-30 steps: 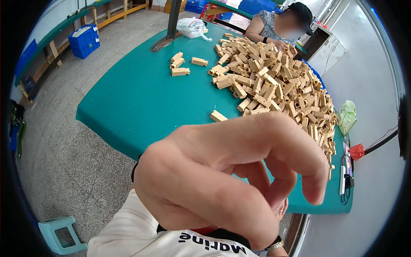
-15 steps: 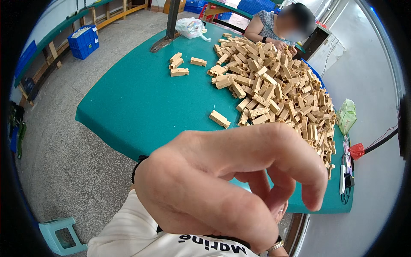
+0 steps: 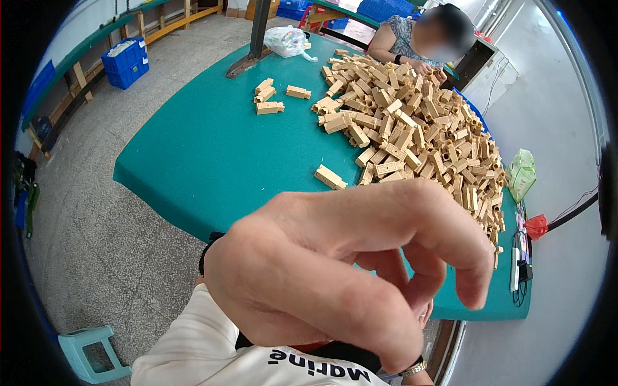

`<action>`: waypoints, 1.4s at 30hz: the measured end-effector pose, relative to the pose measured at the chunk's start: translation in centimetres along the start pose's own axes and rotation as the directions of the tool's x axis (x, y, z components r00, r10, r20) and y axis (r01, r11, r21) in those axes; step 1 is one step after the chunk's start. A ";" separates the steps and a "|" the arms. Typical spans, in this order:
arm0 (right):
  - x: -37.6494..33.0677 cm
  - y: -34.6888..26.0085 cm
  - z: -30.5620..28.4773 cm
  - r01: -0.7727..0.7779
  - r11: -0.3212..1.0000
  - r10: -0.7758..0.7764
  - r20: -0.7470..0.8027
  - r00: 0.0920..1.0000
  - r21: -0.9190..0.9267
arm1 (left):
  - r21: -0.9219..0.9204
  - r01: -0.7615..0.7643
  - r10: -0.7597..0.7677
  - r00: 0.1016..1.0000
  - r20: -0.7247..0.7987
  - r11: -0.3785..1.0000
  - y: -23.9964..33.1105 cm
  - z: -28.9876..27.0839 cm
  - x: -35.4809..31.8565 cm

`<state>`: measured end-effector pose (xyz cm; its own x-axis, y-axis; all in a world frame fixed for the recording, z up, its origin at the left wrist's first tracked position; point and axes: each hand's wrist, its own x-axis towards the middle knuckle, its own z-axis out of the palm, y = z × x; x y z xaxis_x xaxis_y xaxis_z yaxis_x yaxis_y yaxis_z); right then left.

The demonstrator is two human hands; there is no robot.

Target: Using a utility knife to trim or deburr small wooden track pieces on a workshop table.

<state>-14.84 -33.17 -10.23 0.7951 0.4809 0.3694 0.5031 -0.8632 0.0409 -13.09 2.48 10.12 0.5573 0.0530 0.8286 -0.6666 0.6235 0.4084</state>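
My left hand (image 3: 322,257) looms large in front of the table, a dark band at its wrist. Its fingers curl forward, the thumb stands apart from the index finger, and nothing shows between them. Behind it, only a sliver of my right hand (image 3: 425,313) appears, near a metal-banded watch (image 3: 415,368); its fingers are mostly hidden. Past my left hand lies a big heap of tan block-shaped pieces (image 3: 412,132) with notched ends. One loose piece (image 3: 330,177) rests just beyond my knuckles, and several others (image 3: 270,108) lie farther left.
The green table (image 3: 193,141) carries a metal post (image 3: 259,32), a plastic bag (image 3: 286,42) and a white power strip (image 3: 515,269). Across the heap sits another person (image 3: 402,38), hands at the pieces. A stool (image 3: 94,354) and blue crates (image 3: 125,63) stand on the floor.
My left hand shifts very slightly, its index finger rising a little and the gap to the thumb widening. The pieces on the table stay where they were.
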 end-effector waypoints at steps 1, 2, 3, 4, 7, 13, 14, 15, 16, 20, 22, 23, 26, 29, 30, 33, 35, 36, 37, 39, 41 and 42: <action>0.0 0.0 0.0 0.001 1.000 -0.001 -0.001 1.000 -0.001 | 0.014 -0.007 0.007 1.000 0.004 1.000 0.0 0.0 0.0; -0.1 -0.1 -0.1 0.000 1.000 0.000 -0.001 1.000 -0.003 | 0.012 -0.007 0.007 1.000 0.004 1.000 0.0 0.1 -0.1; -0.1 -0.2 -0.2 -0.004 1.000 0.004 0.004 1.000 -0.003 | 0.010 0.003 -0.003 1.000 -0.006 1.000 0.2 0.2 0.0; -0.1 -0.2 -0.2 -0.008 1.000 0.008 0.009 1.000 -0.004 | 0.007 0.014 -0.014 1.000 -0.017 1.000 0.3 0.3 0.0; -0.4 -0.4 -0.3 -0.015 1.000 0.015 0.010 1.000 0.002 | 0.048 0.059 -0.059 0.998 0.011 0.997 0.8 0.2 -0.1; 0.2 -0.6 -0.7 0.024 0.999 -0.026 -0.050 0.998 -0.025 | 0.270 0.196 -0.267 0.928 0.260 0.943 -3.9 -2.4 0.9; 0.3 -0.4 -0.7 0.043 0.999 -0.044 -0.066 0.997 -0.019 | 0.250 0.205 -0.261 0.941 0.215 0.946 -6.0 -3.0 -0.2; 0.5 -0.5 -1.0 0.054 0.998 -0.055 -0.059 0.997 -0.018 | 0.240 0.323 -0.362 0.922 0.137 0.915 -7.6 -3.6 -1.5; 0.9 -0.6 -1.2 0.069 0.997 -0.070 -0.052 0.996 -0.014 | 0.354 0.374 -0.423 0.903 0.071 0.857 -8.7 -4.3 -2.9; 3.4 -2.3 -4.0 0.060 0.995 -0.063 0.036 0.997 0.076 | 0.340 0.601 -0.569 0.797 -0.200 0.723 -12.4 -7.3 -10.1; 4.4 -4.0 -5.4 0.067 0.974 -0.081 0.059 0.995 0.216 | 0.449 0.568 -0.525 0.819 -0.231 0.690 -12.2 -6.2 -10.9; 4.6 -5.0 -5.7 0.062 0.938 -0.082 0.044 0.996 0.341 | 0.563 0.502 -0.454 0.859 -0.236 0.656 -11.8 -5.6 -11.3; 6.5 -7.9 -6.6 0.061 0.816 -0.045 -0.043 0.998 0.575 | 0.661 0.473 -0.463 0.862 -0.209 0.583 -10.7 -4.1 -11.4; 8.2 -8.8 -4.1 -0.053 0.768 0.197 -0.157 0.968 0.638 | 0.684 0.471 -0.485 0.853 -0.192 0.557 -10.7 -3.3 -12.5; 8.9 -8.7 -2.9 -0.044 0.774 0.210 -0.190 0.959 0.631 | 0.710 0.450 -0.481 0.858 -0.177 0.541 -10.7 -3.3 -12.7; 10.1 -9.4 -1.1 -0.015 0.787 0.227 -0.266 0.937 0.617 | 0.765 0.380 -0.448 0.884 -0.135 0.520 -10.7 -3.5 -13.3; 10.5 -9.9 -0.8 -0.048 0.771 0.254 -0.237 0.938 0.635 | 0.759 0.391 -0.454 0.880 -0.143 0.520 -10.6 -3.5 -13.4; 10.6 -10.1 -0.6 -0.040 0.770 0.249 -0.242 0.938 0.637 | 0.748 0.406 -0.462 0.874 -0.151 0.524 -10.6 -3.5 -13.5; 10.7 -10.2 -0.4 -0.051 0.769 0.249 -0.224 0.942 0.638 | 0.752 0.403 -0.456 0.877 -0.153 0.522 -10.6 -3.5 -13.5; 10.9 -10.5 -0.3 -0.059 0.767 0.245 -0.206 0.947 0.639 | 0.770 0.384 -0.451 0.881 -0.141 0.510 -10.7 -3.5 -13.7; 11.0 -10.7 -0.4 -0.099 0.769 0.260 -0.168 0.951 0.631 | 0.776 0.383 -0.452 0.880 -0.143 0.501 -10.7 -3.5 -13.7; 11.1 -10.6 -0.3 -0.097 0.770 0.257 -0.167 0.952 0.631 | 0.779 0.382 -0.455 0.879 -0.141 0.497 -10.6 -3.5 -13.6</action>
<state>-11.48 -18.69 -6.24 0.8294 0.2106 0.5174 0.5241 -0.6140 -0.5902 -11.85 -2.15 -6.86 0.8632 -0.1274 0.4885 -0.5039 -0.2777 0.8179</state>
